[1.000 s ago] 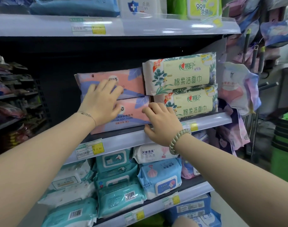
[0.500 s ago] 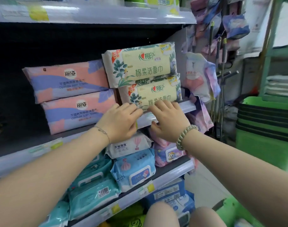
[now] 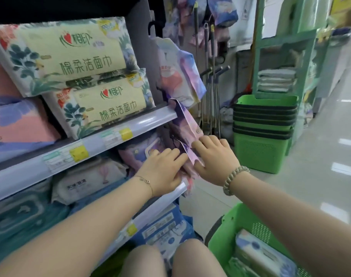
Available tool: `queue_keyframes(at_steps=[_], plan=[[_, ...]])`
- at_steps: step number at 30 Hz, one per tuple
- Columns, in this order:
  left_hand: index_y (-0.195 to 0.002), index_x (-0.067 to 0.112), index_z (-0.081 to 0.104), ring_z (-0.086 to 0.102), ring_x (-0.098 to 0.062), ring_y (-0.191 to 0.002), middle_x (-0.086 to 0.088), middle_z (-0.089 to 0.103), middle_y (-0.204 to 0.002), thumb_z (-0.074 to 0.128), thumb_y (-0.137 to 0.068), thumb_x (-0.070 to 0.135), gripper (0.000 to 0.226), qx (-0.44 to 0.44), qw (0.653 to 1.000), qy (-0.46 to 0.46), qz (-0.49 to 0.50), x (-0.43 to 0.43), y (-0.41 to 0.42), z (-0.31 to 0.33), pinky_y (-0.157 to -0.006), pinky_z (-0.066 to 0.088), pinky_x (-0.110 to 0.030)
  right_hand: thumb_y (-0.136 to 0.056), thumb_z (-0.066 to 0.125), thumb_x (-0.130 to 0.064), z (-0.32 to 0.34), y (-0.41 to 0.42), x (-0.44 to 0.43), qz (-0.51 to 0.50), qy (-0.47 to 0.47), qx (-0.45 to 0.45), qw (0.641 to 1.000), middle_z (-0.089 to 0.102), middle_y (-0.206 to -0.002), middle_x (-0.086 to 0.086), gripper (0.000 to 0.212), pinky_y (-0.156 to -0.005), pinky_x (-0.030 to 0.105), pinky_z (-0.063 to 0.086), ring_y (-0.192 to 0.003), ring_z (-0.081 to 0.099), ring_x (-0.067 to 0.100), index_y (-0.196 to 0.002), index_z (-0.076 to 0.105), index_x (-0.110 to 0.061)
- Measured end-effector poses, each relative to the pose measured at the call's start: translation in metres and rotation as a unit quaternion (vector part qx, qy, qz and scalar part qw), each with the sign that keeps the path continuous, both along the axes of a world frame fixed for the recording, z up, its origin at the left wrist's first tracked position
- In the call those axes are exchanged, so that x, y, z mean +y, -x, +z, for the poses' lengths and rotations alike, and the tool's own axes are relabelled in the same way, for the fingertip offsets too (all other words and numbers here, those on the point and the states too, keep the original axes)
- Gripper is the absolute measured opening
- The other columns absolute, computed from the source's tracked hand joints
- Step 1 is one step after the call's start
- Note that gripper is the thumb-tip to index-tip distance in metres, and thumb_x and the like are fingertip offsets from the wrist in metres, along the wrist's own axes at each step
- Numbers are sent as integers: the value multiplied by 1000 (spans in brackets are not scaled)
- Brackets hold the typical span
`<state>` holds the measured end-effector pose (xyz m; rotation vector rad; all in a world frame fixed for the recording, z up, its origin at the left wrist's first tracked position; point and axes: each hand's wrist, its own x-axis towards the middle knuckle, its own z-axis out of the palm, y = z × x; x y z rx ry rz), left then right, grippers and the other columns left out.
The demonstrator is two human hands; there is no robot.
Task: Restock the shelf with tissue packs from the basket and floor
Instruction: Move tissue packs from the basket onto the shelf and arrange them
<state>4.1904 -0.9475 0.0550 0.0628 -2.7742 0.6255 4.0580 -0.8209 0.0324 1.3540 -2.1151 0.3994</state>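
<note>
Item: purple-pink tissue pack (image 3: 189, 156), at the right end of the lower shelf (image 3: 160, 204), jutting past its rail. Left hand (image 3: 162, 168): fingers straight, flat against it. Right hand (image 3: 215, 156): fingers curled over its edge, thumb beneath (beaded bracelet (image 3: 233, 180) at wrist). Green basket (image 3: 226, 226), lower right, holds further packs (image 3: 256, 250).

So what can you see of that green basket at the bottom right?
The green basket looks like moulded plastic, with a patch of small holes in its wall and a dark bar, perhaps a handle, at its left side. It stands upright on the pale floor, partly out of frame. Tissue packs lie inside. Neither the left hand nor the right hand touches it.
</note>
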Motion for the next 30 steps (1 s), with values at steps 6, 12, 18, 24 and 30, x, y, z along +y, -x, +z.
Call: queue_keyframes(at_steps=[6,12,18,24,30], plan=[[-126,22,39,46,-21,-108,1,45,-120,45,-87,34,42,-46,997,-65,2,32,50,-49,-76,33,-35,-73,62,-32,-51,40,39,-64,-57,-45,995,56,-98,3,37,-74,39,46,-89,54,28,-105,58,-15],[-128,21,38,46,-22,-115,0,46,-121,49,-85,30,46,-106,985,-133,-3,58,89,-105,-84,35,-38,-74,61,-31,-102,63,72,-101,-103,-102,984,56,-101,3,36,-78,40,44,-92,54,27,-106,57,-16],[-130,20,36,46,-24,-118,-2,48,-125,51,-88,29,45,-187,966,-180,-10,89,119,-160,-88,36,-40,-71,64,-28,-159,77,100,-136,-148,-166,965,57,-100,5,36,-76,40,44,-91,56,29,-105,58,-15],[-133,21,34,42,-26,-122,-5,44,-129,55,-86,33,52,-296,928,-226,13,112,144,-218,-94,37,-45,-85,50,-31,-215,86,124,-166,-212,-229,936,49,-122,4,43,-93,38,37,-113,46,25,-126,45,-17],[-141,21,26,39,-28,-128,-7,42,-138,56,-89,38,63,-346,899,-257,72,118,155,-273,-98,37,-46,-91,41,-38,-263,86,144,-202,-264,-295,896,44,-129,3,40,-100,38,34,-121,40,23,-127,39,-19]])
